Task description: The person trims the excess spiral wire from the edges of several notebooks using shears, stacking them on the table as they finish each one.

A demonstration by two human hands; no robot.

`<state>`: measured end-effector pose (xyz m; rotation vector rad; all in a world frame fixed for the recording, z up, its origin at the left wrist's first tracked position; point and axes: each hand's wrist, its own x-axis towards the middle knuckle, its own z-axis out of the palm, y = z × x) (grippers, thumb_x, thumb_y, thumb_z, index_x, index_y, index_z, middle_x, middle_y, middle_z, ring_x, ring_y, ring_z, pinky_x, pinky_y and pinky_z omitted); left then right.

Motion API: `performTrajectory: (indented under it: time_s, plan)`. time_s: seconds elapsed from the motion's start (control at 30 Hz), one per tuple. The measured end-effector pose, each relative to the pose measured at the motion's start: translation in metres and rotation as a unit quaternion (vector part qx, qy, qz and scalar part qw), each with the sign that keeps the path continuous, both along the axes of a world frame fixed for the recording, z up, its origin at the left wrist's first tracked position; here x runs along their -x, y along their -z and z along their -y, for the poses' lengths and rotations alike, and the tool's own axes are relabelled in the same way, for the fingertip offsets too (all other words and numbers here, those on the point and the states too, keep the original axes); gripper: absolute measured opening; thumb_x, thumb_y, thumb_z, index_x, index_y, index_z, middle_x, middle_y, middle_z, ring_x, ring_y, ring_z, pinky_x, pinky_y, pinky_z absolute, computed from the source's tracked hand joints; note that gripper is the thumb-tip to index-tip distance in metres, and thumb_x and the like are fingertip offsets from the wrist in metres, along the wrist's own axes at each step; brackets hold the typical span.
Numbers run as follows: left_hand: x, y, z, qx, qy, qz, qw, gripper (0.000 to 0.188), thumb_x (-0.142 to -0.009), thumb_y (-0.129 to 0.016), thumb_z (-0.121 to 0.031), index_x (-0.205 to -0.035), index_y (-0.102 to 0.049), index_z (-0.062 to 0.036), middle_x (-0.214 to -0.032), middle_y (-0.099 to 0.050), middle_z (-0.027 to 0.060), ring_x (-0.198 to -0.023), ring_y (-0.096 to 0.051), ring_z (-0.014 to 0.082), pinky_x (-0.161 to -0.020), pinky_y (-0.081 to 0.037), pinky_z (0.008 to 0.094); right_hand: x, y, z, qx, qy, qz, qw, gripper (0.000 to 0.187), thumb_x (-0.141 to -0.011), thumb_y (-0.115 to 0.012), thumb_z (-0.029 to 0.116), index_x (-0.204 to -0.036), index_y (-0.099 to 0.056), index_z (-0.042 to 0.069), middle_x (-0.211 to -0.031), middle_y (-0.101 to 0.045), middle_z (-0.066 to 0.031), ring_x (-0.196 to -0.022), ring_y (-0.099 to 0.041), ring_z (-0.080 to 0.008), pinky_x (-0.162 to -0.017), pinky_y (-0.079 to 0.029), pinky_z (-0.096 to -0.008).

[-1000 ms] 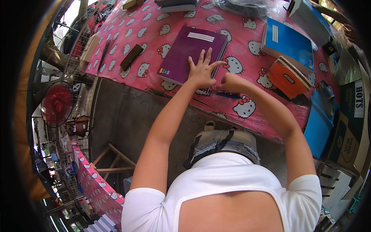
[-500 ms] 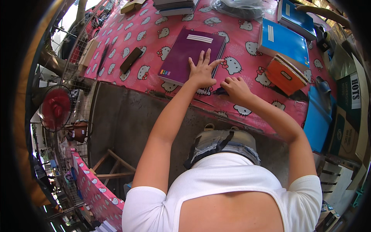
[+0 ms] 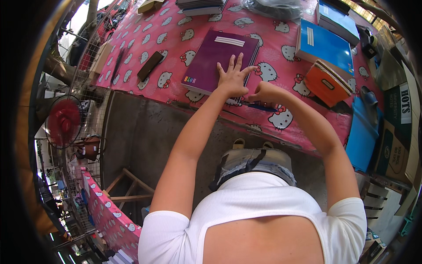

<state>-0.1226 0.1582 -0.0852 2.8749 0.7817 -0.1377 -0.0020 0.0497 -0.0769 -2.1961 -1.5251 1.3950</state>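
Observation:
A purple notebook (image 3: 215,59) lies flat on a table covered with a pink cloth (image 3: 176,22) printed with white cartoon cats. My left hand (image 3: 233,75) rests palm down on the notebook's near right corner, fingers spread. Just to its right, my right hand (image 3: 263,93) is closed around a blue pen (image 3: 262,107) that lies along the cloth at the notebook's edge.
A stack of blue books (image 3: 324,44) and an orange box (image 3: 327,83) lie to the right. A dark phone (image 3: 150,65) lies left of the notebook. More books (image 3: 201,6) sit at the far edge. Cardboard boxes (image 3: 398,127) stand on the right, a red fan (image 3: 63,121) on the left.
My right hand has slid left toward my left hand and closed over the blue pen. My left hand has stayed flat on the purple notebook.

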Motion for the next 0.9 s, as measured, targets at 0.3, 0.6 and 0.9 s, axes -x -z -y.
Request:
performTrajectory:
  time_s: [0.3,0.6,0.9]
  plan:
    - [0.030,-0.004,0.002,-0.034,0.011,0.413,0.910,0.042,-0.081,-0.062,-0.021,-0.122,-0.057,-0.0186,-0.126,-0.056,0.0149,-0.126,-0.044,0.0281,-0.108,-0.017,0.0573,0.006,-0.025,0.071,-0.162,0.080,-0.177,0.968,0.050,-0.090,-0.053,0.047,-0.103,-0.060,-0.001,-0.092,-0.065,-0.0097,-0.094,-0.064,-0.0258,-0.080,-0.051,-0.0397]
    - [0.083,-0.108,0.115,0.809,-0.093,0.375,0.443,0.036,-0.092,-0.057,-0.019,-0.118,-0.055,0.0046,-0.108,-0.063,0.0124,-0.093,-0.060,0.0162,-0.081,-0.049,0.0279,0.058,-0.058,0.137,-0.015,0.200,-0.824,0.529,0.061,-0.093,-0.037,0.055,-0.116,-0.052,0.001,-0.111,-0.059,-0.0231,-0.102,-0.059,-0.0410,-0.092,-0.044,-0.0539]
    - [0.090,-0.128,0.139,0.725,-0.107,0.418,0.537,0.038,-0.079,-0.067,0.003,-0.116,-0.057,0.0055,-0.106,-0.063,0.0116,-0.090,-0.063,0.0162,-0.080,-0.052,0.0273,0.070,-0.061,0.143,-0.061,0.164,-0.836,0.520,0.061,-0.093,-0.040,0.054,-0.123,-0.048,0.002,-0.117,-0.055,-0.0243,-0.109,-0.055,-0.0441,-0.094,-0.041,-0.0566]
